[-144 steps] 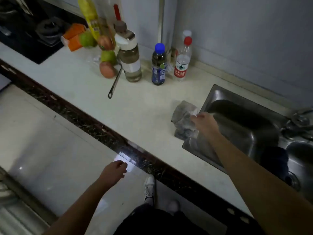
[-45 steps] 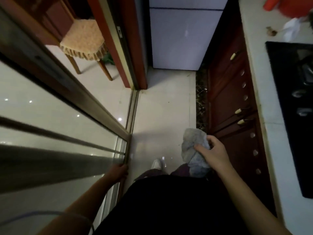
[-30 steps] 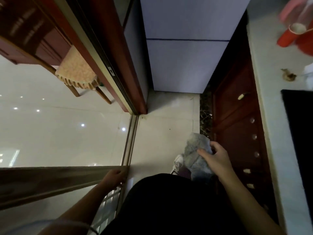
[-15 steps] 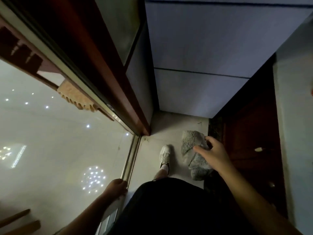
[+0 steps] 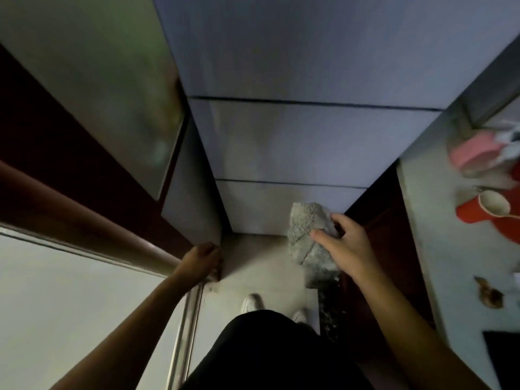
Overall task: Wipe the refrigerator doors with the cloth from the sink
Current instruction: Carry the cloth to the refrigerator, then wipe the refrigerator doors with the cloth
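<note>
Grip closed on the grey cloth [image 5: 306,235], thumb on one side and fingers on the other, the right hand [image 5: 347,249] holds it bunched in front of the lowest panel of the refrigerator doors [image 5: 309,142], low down near the floor [image 5: 261,266]; whether cloth and panel touch cannot be told. The left hand [image 5: 201,260] hangs with curled fingers by the refrigerator's lower left corner, beside a sliding-door rail [image 5: 183,333], and whether its grip is on anything cannot be told. A red cup [image 5: 478,213] stands on the surface [image 5: 439,249] at right. By the look of it, the cloth is fetched and at the refrigerator, but the wiping seems not yet begun, with all three pale panels left to do.
</note>
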`<action>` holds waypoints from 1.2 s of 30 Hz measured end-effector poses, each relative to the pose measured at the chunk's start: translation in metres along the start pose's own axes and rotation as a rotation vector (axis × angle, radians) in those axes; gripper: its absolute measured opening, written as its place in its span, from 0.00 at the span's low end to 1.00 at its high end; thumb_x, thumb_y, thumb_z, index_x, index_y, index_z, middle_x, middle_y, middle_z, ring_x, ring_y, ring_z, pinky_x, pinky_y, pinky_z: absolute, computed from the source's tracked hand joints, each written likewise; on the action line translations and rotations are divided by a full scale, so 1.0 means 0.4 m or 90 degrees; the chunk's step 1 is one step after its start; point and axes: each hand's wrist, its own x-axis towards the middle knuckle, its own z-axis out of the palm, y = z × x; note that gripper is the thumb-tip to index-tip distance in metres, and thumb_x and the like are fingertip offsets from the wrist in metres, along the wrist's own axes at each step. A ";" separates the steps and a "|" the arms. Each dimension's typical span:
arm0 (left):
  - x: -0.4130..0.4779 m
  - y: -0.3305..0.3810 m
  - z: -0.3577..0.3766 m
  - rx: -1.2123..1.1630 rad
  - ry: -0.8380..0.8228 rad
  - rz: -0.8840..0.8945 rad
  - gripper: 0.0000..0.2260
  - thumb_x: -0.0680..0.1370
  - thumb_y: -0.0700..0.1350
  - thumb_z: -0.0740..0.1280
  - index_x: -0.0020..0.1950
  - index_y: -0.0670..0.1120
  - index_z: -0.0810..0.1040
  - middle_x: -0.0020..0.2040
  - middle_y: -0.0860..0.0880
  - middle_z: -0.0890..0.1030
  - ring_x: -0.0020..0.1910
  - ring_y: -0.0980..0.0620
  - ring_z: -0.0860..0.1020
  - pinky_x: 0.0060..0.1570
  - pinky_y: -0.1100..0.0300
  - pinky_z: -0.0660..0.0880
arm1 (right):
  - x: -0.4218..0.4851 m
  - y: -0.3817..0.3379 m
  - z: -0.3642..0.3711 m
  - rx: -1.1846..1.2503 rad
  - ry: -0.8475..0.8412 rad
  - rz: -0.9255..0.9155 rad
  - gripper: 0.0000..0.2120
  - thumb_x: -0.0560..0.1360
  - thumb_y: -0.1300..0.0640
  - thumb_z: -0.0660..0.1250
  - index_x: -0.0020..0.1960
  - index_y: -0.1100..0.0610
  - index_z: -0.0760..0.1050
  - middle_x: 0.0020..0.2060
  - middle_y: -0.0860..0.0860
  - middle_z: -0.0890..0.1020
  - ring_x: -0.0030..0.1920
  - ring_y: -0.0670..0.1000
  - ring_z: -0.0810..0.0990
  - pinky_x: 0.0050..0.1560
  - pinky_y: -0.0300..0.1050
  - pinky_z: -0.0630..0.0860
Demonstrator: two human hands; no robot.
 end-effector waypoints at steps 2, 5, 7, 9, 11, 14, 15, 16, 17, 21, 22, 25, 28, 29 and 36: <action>0.000 0.085 -0.044 0.044 0.029 0.084 0.09 0.81 0.44 0.64 0.49 0.42 0.82 0.46 0.41 0.85 0.45 0.43 0.84 0.50 0.47 0.80 | 0.040 -0.093 -0.050 -0.002 -0.001 -0.066 0.08 0.72 0.55 0.78 0.48 0.52 0.80 0.42 0.47 0.85 0.43 0.49 0.84 0.39 0.41 0.81; -0.023 0.224 -0.118 0.092 0.080 0.209 0.09 0.82 0.44 0.63 0.44 0.54 0.78 0.43 0.49 0.83 0.42 0.52 0.82 0.47 0.55 0.77 | 0.091 -0.263 -0.141 -0.022 0.016 -0.186 0.10 0.71 0.52 0.78 0.49 0.50 0.80 0.41 0.45 0.84 0.43 0.42 0.83 0.39 0.35 0.79; -0.061 0.332 -0.173 0.109 0.122 0.281 0.07 0.82 0.46 0.63 0.47 0.54 0.79 0.44 0.53 0.82 0.43 0.58 0.79 0.45 0.63 0.74 | 0.111 -0.402 -0.199 -0.041 0.034 -0.281 0.11 0.71 0.52 0.78 0.50 0.50 0.80 0.39 0.44 0.83 0.40 0.39 0.81 0.38 0.34 0.76; -0.100 0.443 -0.227 0.116 0.185 0.353 0.12 0.80 0.51 0.62 0.51 0.47 0.81 0.48 0.50 0.82 0.47 0.53 0.80 0.50 0.60 0.75 | 0.119 -0.544 -0.250 -0.051 0.049 -0.375 0.11 0.71 0.53 0.78 0.51 0.50 0.79 0.40 0.44 0.82 0.41 0.43 0.80 0.40 0.38 0.76; -0.144 0.554 -0.284 0.114 0.255 0.415 0.12 0.80 0.53 0.61 0.52 0.47 0.80 0.49 0.50 0.82 0.47 0.50 0.80 0.51 0.55 0.76 | 0.109 -0.687 -0.298 -0.061 0.079 -0.466 0.12 0.71 0.53 0.79 0.51 0.46 0.79 0.42 0.43 0.82 0.42 0.41 0.80 0.41 0.34 0.76; -0.197 0.702 -0.375 0.126 0.361 0.486 0.06 0.81 0.50 0.64 0.55 0.52 0.79 0.50 0.54 0.82 0.45 0.56 0.80 0.45 0.61 0.75 | 0.089 -0.884 -0.362 -0.071 0.130 -0.582 0.14 0.71 0.52 0.79 0.50 0.40 0.77 0.43 0.41 0.82 0.43 0.37 0.81 0.41 0.30 0.76; -0.215 0.748 -0.406 0.124 0.396 0.517 0.06 0.81 0.50 0.65 0.56 0.53 0.79 0.50 0.55 0.83 0.45 0.58 0.80 0.44 0.62 0.74 | 0.081 -0.942 -0.381 -0.076 0.148 -0.615 0.14 0.71 0.52 0.79 0.51 0.42 0.78 0.43 0.41 0.83 0.45 0.38 0.81 0.42 0.32 0.77; -0.234 0.791 -0.434 0.121 0.428 0.549 0.06 0.81 0.50 0.65 0.56 0.54 0.79 0.50 0.55 0.83 0.45 0.59 0.80 0.44 0.62 0.74 | 0.072 -0.997 -0.399 -0.081 0.167 -0.645 0.15 0.71 0.51 0.79 0.53 0.44 0.78 0.44 0.41 0.83 0.45 0.39 0.81 0.43 0.33 0.77; -0.253 0.831 -0.462 0.117 0.457 0.578 0.06 0.80 0.51 0.65 0.56 0.54 0.79 0.50 0.56 0.83 0.46 0.60 0.80 0.44 0.61 0.74 | 0.065 -1.047 -0.416 -0.081 0.184 -0.672 0.15 0.71 0.51 0.79 0.54 0.45 0.78 0.44 0.41 0.83 0.46 0.40 0.81 0.43 0.35 0.77; -0.310 0.971 -0.575 0.139 0.563 0.660 0.11 0.80 0.53 0.64 0.61 0.55 0.78 0.56 0.58 0.81 0.51 0.61 0.79 0.48 0.62 0.72 | 0.049 -1.229 -0.473 -0.102 0.246 -0.769 0.15 0.70 0.50 0.79 0.55 0.45 0.79 0.43 0.42 0.84 0.43 0.42 0.82 0.43 0.43 0.80; -0.322 1.004 -0.602 0.163 0.598 0.678 0.13 0.81 0.54 0.63 0.63 0.54 0.77 0.59 0.57 0.80 0.54 0.58 0.79 0.50 0.61 0.72 | 0.048 -1.277 -0.484 -0.115 0.263 -0.791 0.15 0.70 0.51 0.78 0.55 0.45 0.79 0.42 0.42 0.84 0.42 0.42 0.82 0.43 0.44 0.80; -0.361 1.100 -0.674 0.211 0.716 0.738 0.21 0.78 0.59 0.56 0.63 0.51 0.77 0.61 0.54 0.79 0.59 0.52 0.78 0.54 0.58 0.73 | 0.044 -1.436 -0.512 -0.160 0.320 -0.856 0.17 0.70 0.50 0.77 0.57 0.46 0.79 0.45 0.42 0.83 0.44 0.41 0.81 0.45 0.44 0.79; -0.381 1.172 -0.726 0.227 0.818 0.747 0.25 0.76 0.59 0.54 0.65 0.48 0.77 0.66 0.49 0.78 0.64 0.47 0.78 0.59 0.53 0.75 | 0.049 -1.570 -0.524 -0.204 0.378 -0.905 0.21 0.70 0.48 0.76 0.60 0.45 0.75 0.50 0.42 0.82 0.48 0.44 0.80 0.48 0.44 0.78; -0.378 1.187 -0.740 0.224 0.844 0.740 0.25 0.75 0.58 0.54 0.65 0.47 0.77 0.68 0.48 0.77 0.65 0.46 0.77 0.60 0.52 0.75 | 0.059 -1.599 -0.520 -0.213 0.396 -0.912 0.23 0.71 0.48 0.76 0.62 0.44 0.72 0.51 0.41 0.80 0.49 0.46 0.80 0.48 0.44 0.77; -0.280 1.192 -0.791 0.266 0.935 0.756 0.24 0.77 0.55 0.58 0.66 0.44 0.77 0.70 0.43 0.75 0.65 0.41 0.77 0.60 0.49 0.76 | 0.179 -1.601 -0.419 -0.201 0.531 -1.042 0.20 0.75 0.55 0.73 0.65 0.50 0.72 0.61 0.47 0.75 0.54 0.45 0.76 0.51 0.36 0.70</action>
